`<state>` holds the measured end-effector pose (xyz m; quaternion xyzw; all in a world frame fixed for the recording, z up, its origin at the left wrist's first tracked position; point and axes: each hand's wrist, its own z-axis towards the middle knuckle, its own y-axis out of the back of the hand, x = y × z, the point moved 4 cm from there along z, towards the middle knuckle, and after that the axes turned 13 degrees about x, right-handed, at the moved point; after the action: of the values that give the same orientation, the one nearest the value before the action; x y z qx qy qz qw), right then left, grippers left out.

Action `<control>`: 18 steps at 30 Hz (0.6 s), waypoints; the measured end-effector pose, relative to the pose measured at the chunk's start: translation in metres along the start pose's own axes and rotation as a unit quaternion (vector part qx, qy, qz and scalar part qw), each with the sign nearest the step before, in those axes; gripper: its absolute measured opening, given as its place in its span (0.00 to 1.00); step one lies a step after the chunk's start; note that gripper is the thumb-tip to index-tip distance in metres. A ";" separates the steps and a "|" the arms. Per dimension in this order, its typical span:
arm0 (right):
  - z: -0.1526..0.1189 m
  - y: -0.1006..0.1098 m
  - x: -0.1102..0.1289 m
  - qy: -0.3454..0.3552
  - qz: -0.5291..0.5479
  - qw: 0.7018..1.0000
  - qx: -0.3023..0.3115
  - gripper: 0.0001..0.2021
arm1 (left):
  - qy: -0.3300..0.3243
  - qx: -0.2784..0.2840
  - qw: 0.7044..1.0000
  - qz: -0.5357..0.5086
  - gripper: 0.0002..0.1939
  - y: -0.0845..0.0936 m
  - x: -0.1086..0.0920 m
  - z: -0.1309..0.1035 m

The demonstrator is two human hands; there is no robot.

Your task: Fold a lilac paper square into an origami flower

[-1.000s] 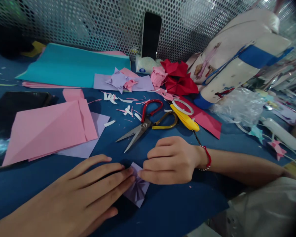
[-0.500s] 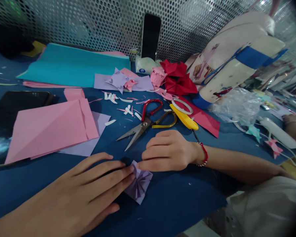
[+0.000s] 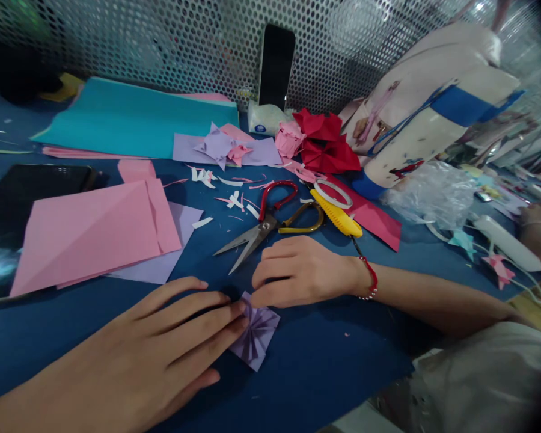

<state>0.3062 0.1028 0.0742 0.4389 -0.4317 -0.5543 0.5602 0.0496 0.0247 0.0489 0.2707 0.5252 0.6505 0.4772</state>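
A small square of folded purple paper lies on the blue table, with pleats fanning out from its middle. My left hand rests flat with its fingers stretched out, the tips pressing on the paper's left side. At the paper's upper corner is my right hand, wearing a red beaded bracelet. Its fingers are curled closed and their tips are hidden, so any hold there cannot be seen. Just beyond the right hand lie scissors with parted blades, one handle loop red and the other yellowish.
Pink paper and a dark phone lie left. Behind are teal sheets, paper scraps, red folded paper and a yellow cutter. A white-and-blue bottle stands at right, before a bag.
My right hand has shifted slightly left and up along the purple paper's top edge, uncovering a little more of it. My left hand stays nearly in place.
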 end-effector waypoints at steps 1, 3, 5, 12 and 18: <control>0.000 -0.001 -0.001 -0.007 0.018 1.000 0.018 0.20 | 0.002 -0.001 1.000 0.000 0.28 0.000 0.000 -0.001; 0.001 -0.004 -0.004 -0.025 0.053 0.996 0.068 0.19 | 0.003 -0.002 1.000 0.000 0.26 -0.001 0.000 -0.004; 0.001 -0.008 -0.006 -0.038 0.080 0.990 0.113 0.17 | 0.009 0.012 1.000 0.006 0.21 -0.005 0.000 -0.007; -0.001 -0.001 0.001 0.016 -0.036 0.999 -0.020 0.12 | 0.031 0.065 0.997 0.005 0.33 -0.021 -0.007 -0.009; 0.000 0.004 0.012 0.085 -0.115 0.987 -0.073 0.11 | 0.025 0.044 0.999 0.002 0.27 -0.012 -0.003 -0.006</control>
<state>0.3074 0.0910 0.0784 0.4890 -0.2878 -0.6057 0.5578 0.0500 0.0195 0.0359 0.2759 0.5644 0.6348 0.4498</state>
